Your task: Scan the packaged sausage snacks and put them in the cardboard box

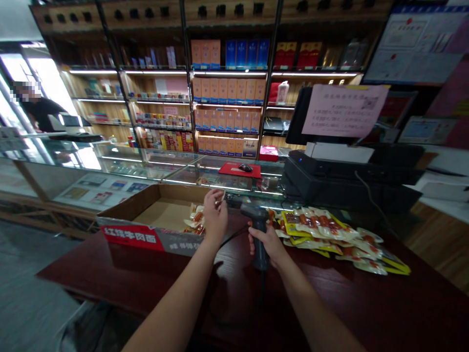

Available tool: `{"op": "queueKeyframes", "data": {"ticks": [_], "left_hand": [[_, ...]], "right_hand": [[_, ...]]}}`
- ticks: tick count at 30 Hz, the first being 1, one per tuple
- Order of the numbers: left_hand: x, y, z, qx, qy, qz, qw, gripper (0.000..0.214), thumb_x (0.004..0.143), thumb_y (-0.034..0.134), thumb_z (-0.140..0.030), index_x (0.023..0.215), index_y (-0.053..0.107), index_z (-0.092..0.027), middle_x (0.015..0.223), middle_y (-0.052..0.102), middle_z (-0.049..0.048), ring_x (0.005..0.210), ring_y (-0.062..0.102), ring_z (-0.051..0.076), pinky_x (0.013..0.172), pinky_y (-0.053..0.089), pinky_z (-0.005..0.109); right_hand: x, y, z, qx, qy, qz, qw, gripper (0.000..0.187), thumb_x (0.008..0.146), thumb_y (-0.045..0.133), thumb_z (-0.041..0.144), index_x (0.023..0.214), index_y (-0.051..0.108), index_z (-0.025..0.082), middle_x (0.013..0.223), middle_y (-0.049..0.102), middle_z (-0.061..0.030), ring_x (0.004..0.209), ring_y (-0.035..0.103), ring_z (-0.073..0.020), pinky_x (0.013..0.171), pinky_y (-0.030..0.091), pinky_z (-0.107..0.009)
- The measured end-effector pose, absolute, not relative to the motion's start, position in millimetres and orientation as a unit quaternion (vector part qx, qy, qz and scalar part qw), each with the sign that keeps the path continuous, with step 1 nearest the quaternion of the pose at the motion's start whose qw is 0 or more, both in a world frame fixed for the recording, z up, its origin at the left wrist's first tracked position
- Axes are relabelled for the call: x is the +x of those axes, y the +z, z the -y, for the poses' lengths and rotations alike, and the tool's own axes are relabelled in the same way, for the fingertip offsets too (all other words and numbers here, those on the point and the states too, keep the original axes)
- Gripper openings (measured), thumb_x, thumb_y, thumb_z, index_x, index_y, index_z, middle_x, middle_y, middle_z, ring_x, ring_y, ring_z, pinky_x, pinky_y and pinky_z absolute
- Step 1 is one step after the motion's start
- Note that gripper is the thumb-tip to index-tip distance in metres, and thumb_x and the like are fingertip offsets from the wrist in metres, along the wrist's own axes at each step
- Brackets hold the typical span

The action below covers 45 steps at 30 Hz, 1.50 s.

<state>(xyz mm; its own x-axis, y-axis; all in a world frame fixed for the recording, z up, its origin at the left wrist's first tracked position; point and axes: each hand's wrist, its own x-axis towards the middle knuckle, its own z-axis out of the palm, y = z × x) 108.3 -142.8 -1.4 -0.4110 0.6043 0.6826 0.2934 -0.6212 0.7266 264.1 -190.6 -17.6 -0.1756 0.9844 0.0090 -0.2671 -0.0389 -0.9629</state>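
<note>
R hand (266, 239) on barcode scanner (260, 252), L hand (215, 214) by cardboard box (132, 238)
R hand wraps scanner's grip, prob. so its top is free to aim; L hand half open, can't tell if holding anything. Sealed food packs (197, 221) in box's right end, more piled right on desk (146, 278).

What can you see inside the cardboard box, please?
A few packets lie toward the right end of the box, bare cardboard to their left. The left hand and front wall hide part of the inside.

L hand (215, 215) is hiding box's (132, 238) R end; R hand (274, 244) is covering pt of scanner (260, 256); sign (342, 110) txt is blurring.
</note>
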Motion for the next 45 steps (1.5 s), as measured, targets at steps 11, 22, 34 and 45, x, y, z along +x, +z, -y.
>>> {"op": "queueKeyframes", "data": {"ticks": [11, 22, 34, 45], "left_hand": [[188, -85, 80, 0.516, 0.577, -0.556, 0.303, 0.015, 0.064, 0.065, -0.029, 0.060, 0.062, -0.015, 0.061, 0.060, 0.0062, 0.065, 0.057, 0.020, 0.068, 0.041, 0.031], [199, -112, 66, 0.521, 0.535, -0.568, 0.345, 0.024, 0.057, 0.066, -0.034, 0.044, 0.053, -0.018, 0.043, 0.048, -0.0016, 0.045, 0.042, 0.011, 0.048, 0.026, 0.022], [186, -116, 65, 0.352, 0.697, -0.418, 0.464, 0.031, 0.057, 0.067, -0.040, 0.066, 0.056, -0.013, 0.058, 0.056, -0.0017, 0.053, 0.050, 0.009, 0.056, 0.040, 0.022], [188, -110, 74, 0.385, 0.697, -0.416, 0.439, 0.031, 0.061, 0.065, -0.042, 0.070, 0.059, -0.013, 0.064, 0.061, 0.0013, 0.058, 0.055, 0.012, 0.060, 0.043, 0.024]], "right_hand": [[346, -38, 187, -0.433, 0.547, 0.404, 0.592, 0.040, 0.060, 0.072, 0.037, 0.089, 0.054, 0.016, 0.048, 0.055, 0.0064, 0.035, 0.050, -0.0105, 0.035, 0.047, -0.024], [346, -57, 184, -0.455, 0.554, 0.416, 0.559, 0.042, 0.062, 0.070, 0.040, 0.091, 0.050, 0.018, 0.047, 0.054, 0.0078, 0.033, 0.049, -0.0109, 0.033, 0.044, -0.023], [335, -55, 191, -0.440, 0.581, 0.438, 0.526, 0.043, 0.059, 0.071, 0.040, 0.088, 0.049, 0.017, 0.047, 0.054, 0.0072, 0.032, 0.049, -0.0107, 0.034, 0.043, -0.024], [326, -64, 194, -0.403, 0.593, 0.477, 0.508, 0.041, 0.063, 0.069, 0.038, 0.092, 0.050, 0.017, 0.048, 0.054, 0.0070, 0.032, 0.049, -0.0111, 0.033, 0.043, -0.023]]}}
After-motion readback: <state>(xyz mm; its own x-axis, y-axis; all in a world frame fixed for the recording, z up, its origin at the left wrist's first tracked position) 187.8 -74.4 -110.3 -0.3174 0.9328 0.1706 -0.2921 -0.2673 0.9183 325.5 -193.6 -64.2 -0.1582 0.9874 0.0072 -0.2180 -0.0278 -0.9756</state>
